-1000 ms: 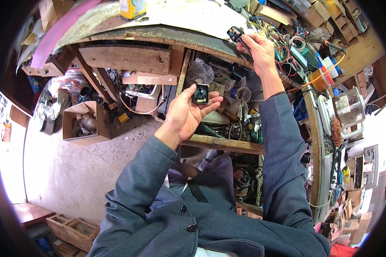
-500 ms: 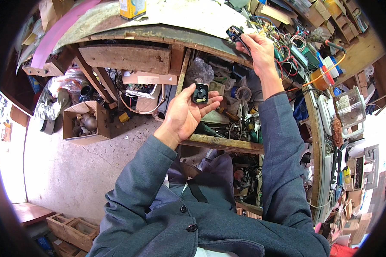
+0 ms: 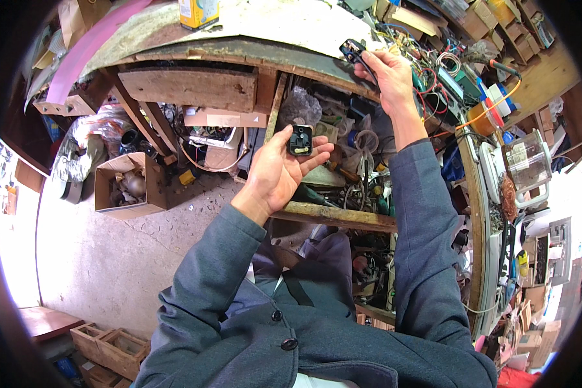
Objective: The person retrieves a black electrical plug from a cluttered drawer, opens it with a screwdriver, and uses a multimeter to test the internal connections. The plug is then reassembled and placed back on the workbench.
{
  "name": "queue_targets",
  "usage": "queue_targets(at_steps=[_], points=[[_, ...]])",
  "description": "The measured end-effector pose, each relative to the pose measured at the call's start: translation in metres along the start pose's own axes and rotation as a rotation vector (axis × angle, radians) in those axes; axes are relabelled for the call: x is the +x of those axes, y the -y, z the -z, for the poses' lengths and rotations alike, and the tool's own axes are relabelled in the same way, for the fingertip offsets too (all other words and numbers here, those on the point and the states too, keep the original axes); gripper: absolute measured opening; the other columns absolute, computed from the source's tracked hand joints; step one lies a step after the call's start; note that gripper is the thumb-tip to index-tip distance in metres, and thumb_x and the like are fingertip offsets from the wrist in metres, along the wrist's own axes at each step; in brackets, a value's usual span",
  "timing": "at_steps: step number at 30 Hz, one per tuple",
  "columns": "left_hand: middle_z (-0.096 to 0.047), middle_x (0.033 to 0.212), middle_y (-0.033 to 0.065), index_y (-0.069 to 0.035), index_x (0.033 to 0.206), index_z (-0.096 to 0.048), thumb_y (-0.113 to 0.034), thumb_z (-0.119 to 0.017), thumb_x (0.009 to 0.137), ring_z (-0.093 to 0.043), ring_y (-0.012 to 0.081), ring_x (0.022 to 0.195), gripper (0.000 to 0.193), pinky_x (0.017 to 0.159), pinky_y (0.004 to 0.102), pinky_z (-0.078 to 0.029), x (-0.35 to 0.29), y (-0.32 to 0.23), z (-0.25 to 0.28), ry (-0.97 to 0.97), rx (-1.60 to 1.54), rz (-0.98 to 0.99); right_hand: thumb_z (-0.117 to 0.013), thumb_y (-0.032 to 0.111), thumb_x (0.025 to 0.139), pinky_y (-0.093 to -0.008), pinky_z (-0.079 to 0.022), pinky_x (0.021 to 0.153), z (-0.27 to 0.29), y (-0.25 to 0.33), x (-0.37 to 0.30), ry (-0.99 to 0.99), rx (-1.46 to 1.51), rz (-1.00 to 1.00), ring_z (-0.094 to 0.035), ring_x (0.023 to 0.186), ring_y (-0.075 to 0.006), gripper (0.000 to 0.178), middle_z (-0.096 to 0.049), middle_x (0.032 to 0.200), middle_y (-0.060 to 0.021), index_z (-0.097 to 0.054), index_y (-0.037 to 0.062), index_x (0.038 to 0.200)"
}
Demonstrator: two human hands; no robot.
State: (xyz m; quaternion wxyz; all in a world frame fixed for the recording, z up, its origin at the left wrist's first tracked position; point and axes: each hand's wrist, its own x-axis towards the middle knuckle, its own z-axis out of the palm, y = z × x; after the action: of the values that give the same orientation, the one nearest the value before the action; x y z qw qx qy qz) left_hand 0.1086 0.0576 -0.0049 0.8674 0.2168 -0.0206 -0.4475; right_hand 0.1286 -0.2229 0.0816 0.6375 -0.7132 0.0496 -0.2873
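My left hand [image 3: 270, 171], fingers spread, cradles the plug cover [image 3: 299, 140]; my right hand [image 3: 394, 79] pinches the opened plug body [image 3: 353, 50], the two unjoined.

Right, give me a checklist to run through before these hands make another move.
1. Square black piece held: ok, it sits in the left hand, hollow inner side toward the camera.
2. Other black piece held: ok, in the right hand.
3. The two pieces brought together: not ok, they are well apart.
4. Small fittings inside both pieces fastened: cannot tell, too small.
5. Tidy space below the left hand: not ok, the open wooden compartment is crammed with odds and ends; a dropped fitting could perhaps get lost there.
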Motion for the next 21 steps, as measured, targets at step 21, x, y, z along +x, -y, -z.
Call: queue_targets(at_steps=[21], points=[[-0.063,0.132,0.0320,0.008,0.131,-0.051,-0.030,-0.037,0.116,-0.065,0.0425,0.125,0.044,0.110,0.0477,-0.057,-0.002,-0.002,-0.001,-0.011,0.002,0.000,-0.072,0.008,0.101,-0.0260,-0.061,0.071,-0.011,0.004,0.005,-0.011,-0.164,-0.026,-0.072,0.079,-0.0138,0.013,-0.075,0.093,-0.0080,-0.074,-0.0035,0.105]])
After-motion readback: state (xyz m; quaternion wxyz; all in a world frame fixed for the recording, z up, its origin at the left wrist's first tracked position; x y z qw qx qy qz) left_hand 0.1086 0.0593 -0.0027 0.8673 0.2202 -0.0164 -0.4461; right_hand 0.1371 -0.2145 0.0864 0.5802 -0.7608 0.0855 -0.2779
